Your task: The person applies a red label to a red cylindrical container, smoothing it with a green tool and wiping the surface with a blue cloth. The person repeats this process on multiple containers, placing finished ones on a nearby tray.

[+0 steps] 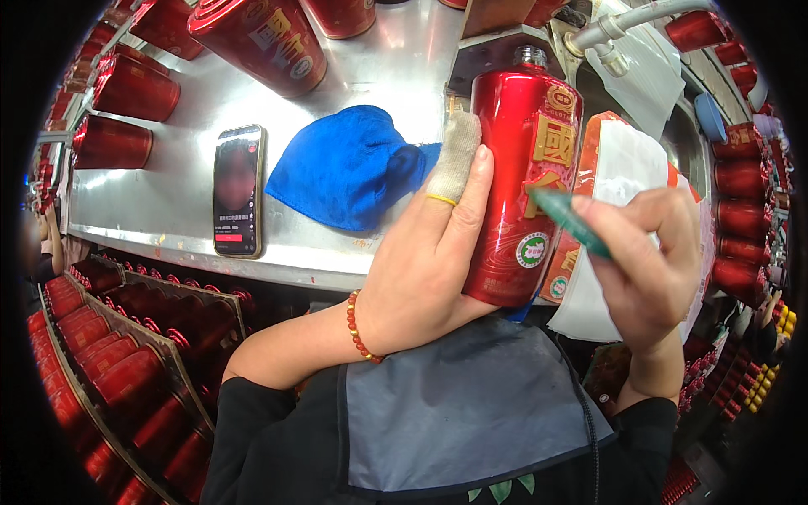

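A glossy red bottle (509,181) with gold raised characters and a bare threaded neck stands tilted in front of me. My left hand (429,252) is closed along its left side, gripping it; a beige cloth sleeve (459,151) with a yellow edge covers one finger. In my right hand (648,261), fingers and thumb pinch a green, pointed, smooth piece (568,220). Its tip meets the gold lettering on the bottle's front. Beside my left hand lies a crumpled blue cloth (345,172).
A phone (239,192) lies on the metal table (185,215), left of the cloth. Red containers (261,42) stand at the far side. White paper (623,219) lies right of the bottle, below a metal pipe (631,25). Crates of red bottles (126,370) stand at lower left.
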